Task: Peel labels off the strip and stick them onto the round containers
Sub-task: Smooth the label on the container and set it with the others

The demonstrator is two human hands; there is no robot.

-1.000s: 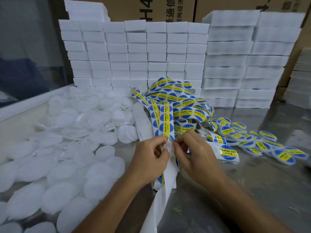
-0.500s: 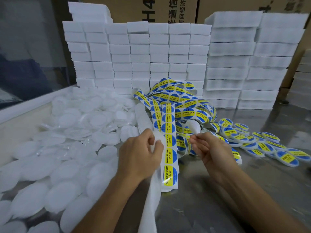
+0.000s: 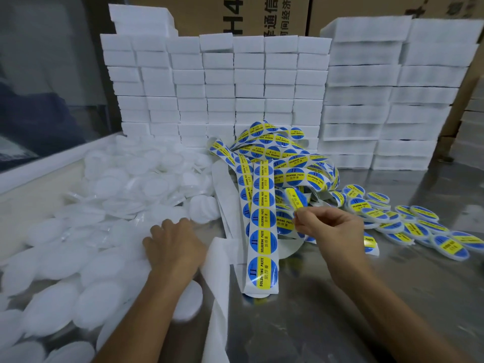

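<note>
A heap of plain white round containers (image 3: 110, 195) fills the left side of the steel table (image 3: 340, 310), spreading from the near edge to the far stacks of white blocks (image 3: 214, 82). The left hand (image 3: 174, 248) lies palm down on the near part of that heap, fingers spread and fairly straight over the lids; whether it grips one I cannot tell. Just right of it a bare white backing ribbon (image 3: 217, 284) trails toward the near edge. Beside that lies the label strip (image 3: 262, 231), running near to far with blue-and-yellow round labels (they read "SOLDERING PASTE"), and joining a tangled pile of strip at the foot of the blocks. The right hand (image 3: 328, 231) hovers just right of the strip, thumb and forefinger pinching one peeled label (image 3: 296, 200), which stands up from the fingertips, the other fingers curled. Further right, labelled containers (image 3: 408, 226) lie in an overlapping row on the table.
</note>
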